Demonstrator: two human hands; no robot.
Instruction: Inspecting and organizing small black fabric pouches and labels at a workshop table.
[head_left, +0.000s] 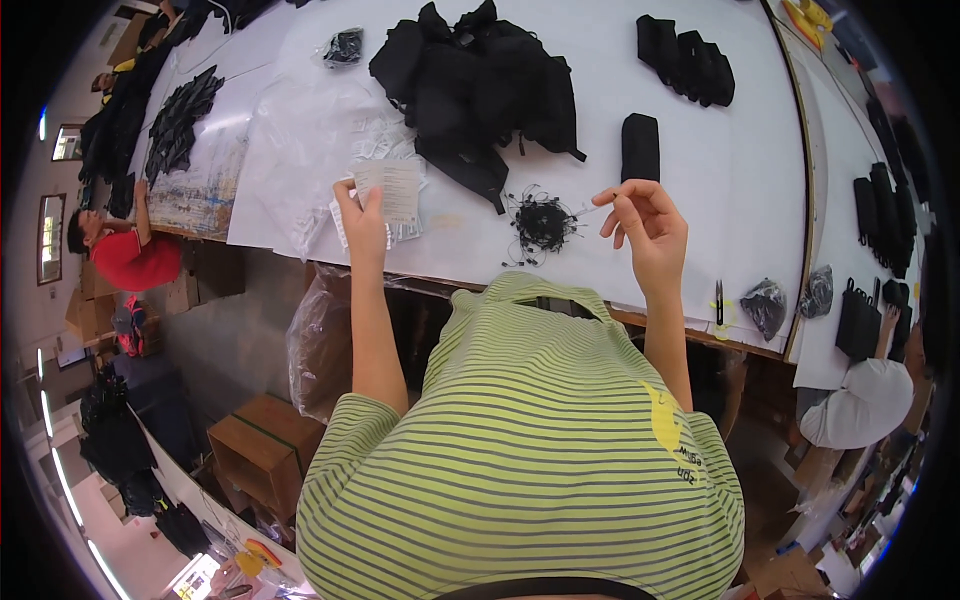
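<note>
My left hand (362,222) is closed on a printed paper tag (388,192), held upright between thumb and fingers. Behind and under it lie more white printed tags (378,140), heaped on clear plastic sheeting. My right hand (645,225) is raised with thumb and forefinger pinched, the other fingers loosely bent. A thin strand shows by those fingertips, apparently a tag string, though its far end is too fine to follow. Just left of this hand is a tangled pile of black tag strings (543,222). One black folded pouch (640,148) lies beyond my right hand.
A large heap of black fabric bags (480,85) sits mid-table, with several rolled black pouches (685,62) at the far right. Small snips (719,302) and a bagged black bundle (765,305) lie near the right front edge. Other people work on both sides.
</note>
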